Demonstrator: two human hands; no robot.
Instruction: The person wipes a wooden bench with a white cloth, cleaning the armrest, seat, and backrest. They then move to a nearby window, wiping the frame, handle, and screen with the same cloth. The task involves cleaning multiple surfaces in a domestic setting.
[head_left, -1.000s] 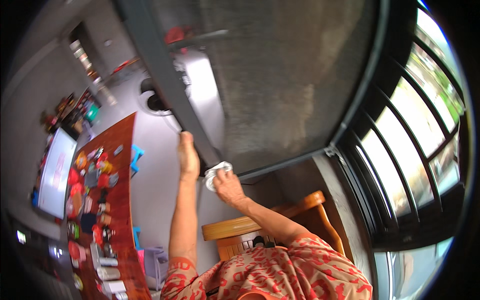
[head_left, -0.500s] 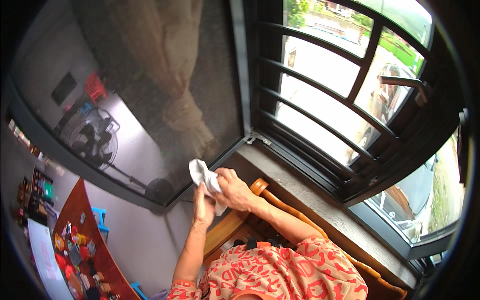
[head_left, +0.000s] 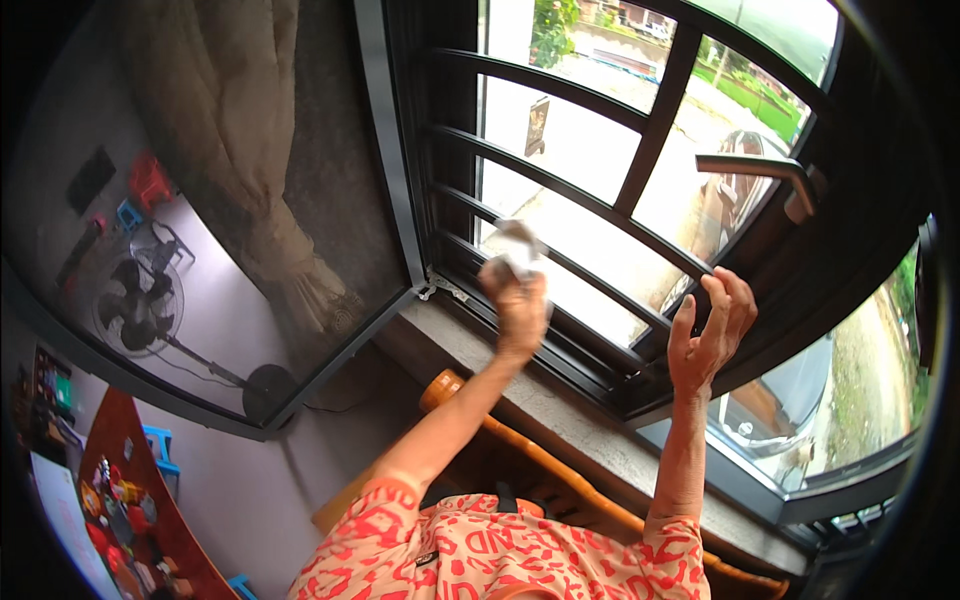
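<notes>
My left hand is raised in front of the window bars and grips a white cloth, both somewhat blurred by motion. The cloth is bunched above the fingers, close to the lower bars; whether it touches them I cannot tell. To the right, my right hand is raised with its fingers apart and nothing in it, beside the lower right of the barred frame. Its fingertips look close to the dark frame, but contact is unclear. Above it is the grey window handle.
A screen panel swings inward at left, with a curtain and a standing fan seen through it. Below the window run a rough sill and a wooden chair back. A red-brown table holds several small items.
My hands, together on the cloth before, have parted. The left carried the cloth right and up to the bars; the right let go and moved right. The view has turned rightward.
</notes>
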